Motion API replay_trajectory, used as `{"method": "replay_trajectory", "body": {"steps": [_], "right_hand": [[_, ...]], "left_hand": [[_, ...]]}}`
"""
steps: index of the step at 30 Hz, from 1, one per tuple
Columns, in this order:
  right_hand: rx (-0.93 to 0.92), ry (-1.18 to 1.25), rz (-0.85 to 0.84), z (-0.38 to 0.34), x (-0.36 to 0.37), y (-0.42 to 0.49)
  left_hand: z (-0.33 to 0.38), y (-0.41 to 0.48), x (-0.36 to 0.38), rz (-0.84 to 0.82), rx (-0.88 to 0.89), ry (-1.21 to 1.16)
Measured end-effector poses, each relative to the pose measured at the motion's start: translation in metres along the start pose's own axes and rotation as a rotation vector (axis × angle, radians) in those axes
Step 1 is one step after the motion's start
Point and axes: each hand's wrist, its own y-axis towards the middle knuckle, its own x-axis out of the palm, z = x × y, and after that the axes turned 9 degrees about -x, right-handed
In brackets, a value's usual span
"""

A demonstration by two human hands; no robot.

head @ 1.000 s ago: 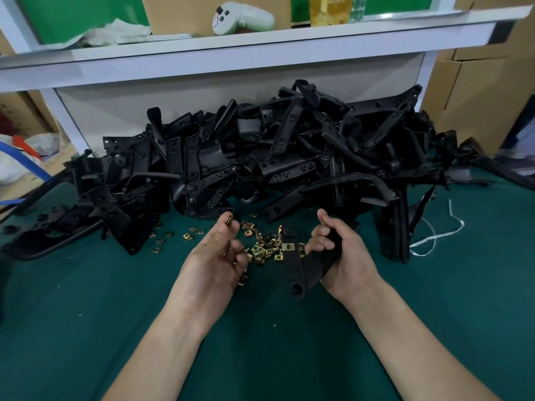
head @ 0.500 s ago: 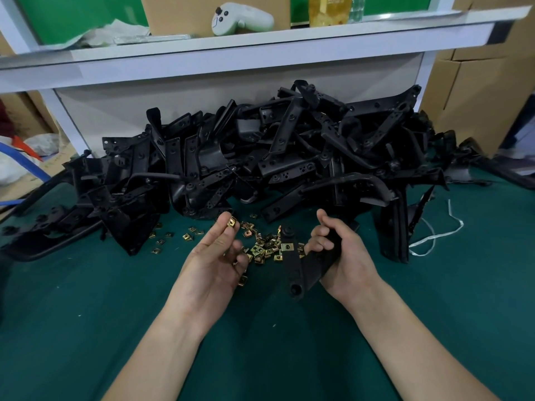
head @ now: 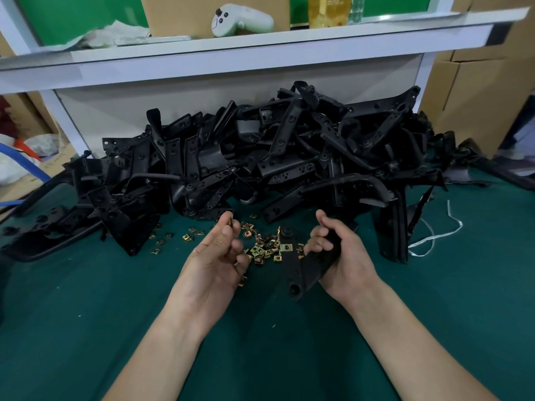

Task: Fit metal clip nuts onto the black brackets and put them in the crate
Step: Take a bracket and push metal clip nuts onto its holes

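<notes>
The right hand (head: 344, 256) grips a bracket (head: 292, 264) whose long axis points away toward the pile (head: 260, 157) (a fitted nut (head: 285, 248) sits near its far end), while just left of the bracket the left hand (head: 214, 261) pinches a nut (head: 230, 222), nearer that end.

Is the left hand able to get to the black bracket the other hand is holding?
Probably yes. The right hand holds the black bracket with its free end toward the left hand, which pinches one clip nut; only loose clip nuts lie between.
</notes>
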Motion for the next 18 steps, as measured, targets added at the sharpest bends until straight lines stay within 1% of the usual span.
{"method": "replay_trajectory", "body": {"steps": [4,10,18], "right_hand": [[0.004,0.026,-0.002,0.0002,0.0,0.0005],[0.0,0.007,-0.003,0.0004,-0.0012,0.0006],[0.002,0.023,0.0,0.0,0.0004,-0.0007]], "left_hand": [[0.001,-0.0004,-0.0006,-0.053,-0.015,-0.013],[0.0022,0.0008,-0.0028,-0.07,-0.031,-0.078],[0.0048,-0.0027,-0.0059,-0.196,-0.14,-0.206]]}}
